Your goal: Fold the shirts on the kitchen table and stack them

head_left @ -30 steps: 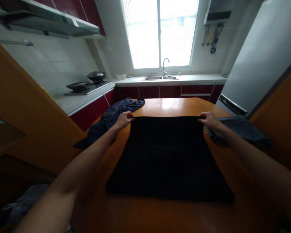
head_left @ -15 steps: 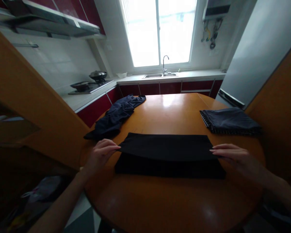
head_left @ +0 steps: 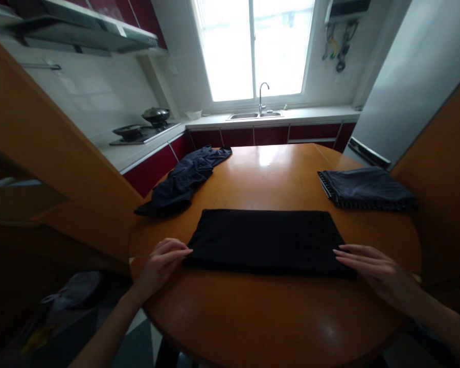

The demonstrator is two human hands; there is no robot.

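A black cloth [head_left: 266, 240] lies folded into a wide flat band on the round wooden table [head_left: 268, 312]. My left hand [head_left: 161, 263] rests at the cloth's near left corner, fingertips touching its edge, fingers stretched out. At the near right corner my right hand [head_left: 375, 268] lies flat, fingers extended onto the cloth's edge. Neither hand grips anything.
A crumpled dark blue garment [head_left: 184, 181] lies at the table's far left. A folded grey garment [head_left: 366, 189] sits at the far right. Beyond are a counter with a sink [head_left: 255, 115], a stove with pans [head_left: 143, 130], and a fridge [head_left: 406, 87] on the right.
My hands pulled the cloth's far edge toward me, folding it in half. They have let go and now lie flat at the near corners.
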